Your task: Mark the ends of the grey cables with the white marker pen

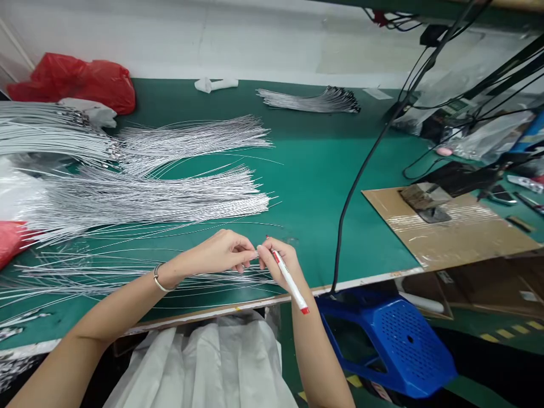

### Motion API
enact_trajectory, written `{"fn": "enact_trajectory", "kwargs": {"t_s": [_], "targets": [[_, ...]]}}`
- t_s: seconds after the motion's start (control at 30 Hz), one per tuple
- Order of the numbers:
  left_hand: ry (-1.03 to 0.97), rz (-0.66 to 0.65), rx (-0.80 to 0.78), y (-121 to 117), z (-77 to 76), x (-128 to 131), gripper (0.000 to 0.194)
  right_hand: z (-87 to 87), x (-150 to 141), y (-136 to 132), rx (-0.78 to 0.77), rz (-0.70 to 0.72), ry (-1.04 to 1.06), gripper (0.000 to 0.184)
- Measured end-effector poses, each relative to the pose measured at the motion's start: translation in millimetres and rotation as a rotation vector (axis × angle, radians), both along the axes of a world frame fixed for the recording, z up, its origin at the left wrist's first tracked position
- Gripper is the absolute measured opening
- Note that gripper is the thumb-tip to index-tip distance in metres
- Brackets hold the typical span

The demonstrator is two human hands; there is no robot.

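My right hand (280,262) is closed around a white marker pen (292,285) with red ends, which slants across the palm toward the wrist. Its thumb and fingertips meet those of my left hand (227,250), whose fingers are pinched together. Whatever lies between the fingertips is too small to make out; it may be a thin wire's end. Under both hands, loose thin silvery wires (127,268) lie along the table's front edge. Just beyond them is a thick bundle of similar wires (170,198), its ends pointing right.
Farther back lie another wire bundle (195,139) and a smaller dark-tipped one (310,101). Grey cables (51,136) and a red bag (85,82) sit at left. A black cable (361,181) hangs across the green table, left of a cardboard sheet (450,238). Below stands a blue stool (408,340).
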State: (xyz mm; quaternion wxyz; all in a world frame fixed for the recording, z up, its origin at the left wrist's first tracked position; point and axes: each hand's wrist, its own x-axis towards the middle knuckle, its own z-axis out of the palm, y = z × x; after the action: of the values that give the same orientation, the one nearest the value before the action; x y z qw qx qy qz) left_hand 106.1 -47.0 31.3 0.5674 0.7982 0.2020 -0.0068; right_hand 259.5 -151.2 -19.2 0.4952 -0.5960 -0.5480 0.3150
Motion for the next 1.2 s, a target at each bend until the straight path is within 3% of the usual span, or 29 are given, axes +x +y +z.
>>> {"fn": "enact_trajectory", "kwargs": {"t_s": [0.13,0.3,0.5,0.7,0.87,1.0,1.2], "targets": [[0.018,0.020,-0.060,3.3,-4.0,-0.7,0.036,-2.1,-0.8,-5.3,0.068,-0.070,-0.005,0.022],[-0.027,0.086,-0.089,6.3,-5.3,-1.8,0.034,-4.5,-15.2,-14.8,0.234,-0.273,-0.129,0.035],[-0.046,0.074,-0.080,-0.1,4.3,-1.9,0.038,-8.9,-35.4,-15.6,0.284,-0.266,-0.106,0.043],[-0.056,0.107,-0.036,-3.3,9.4,-3.0,0.036,-2.6,-22.9,-18.3,0.361,-0.317,-0.190,0.050],[-0.059,0.099,-0.072,-2.0,10.0,-4.0,0.036,-0.3,-22.9,-15.5,0.475,-0.251,-0.259,0.049],[-0.081,0.101,-0.115,-3.7,9.4,-2.6,0.036,-5.5,-32.4,-13.9,0.482,-0.285,-0.174,0.052],[-0.114,0.112,-0.051,-6.3,13.0,-1.3,0.034,-8.0,-31.7,-15.8,0.477,-0.292,-0.224,0.047]]}}
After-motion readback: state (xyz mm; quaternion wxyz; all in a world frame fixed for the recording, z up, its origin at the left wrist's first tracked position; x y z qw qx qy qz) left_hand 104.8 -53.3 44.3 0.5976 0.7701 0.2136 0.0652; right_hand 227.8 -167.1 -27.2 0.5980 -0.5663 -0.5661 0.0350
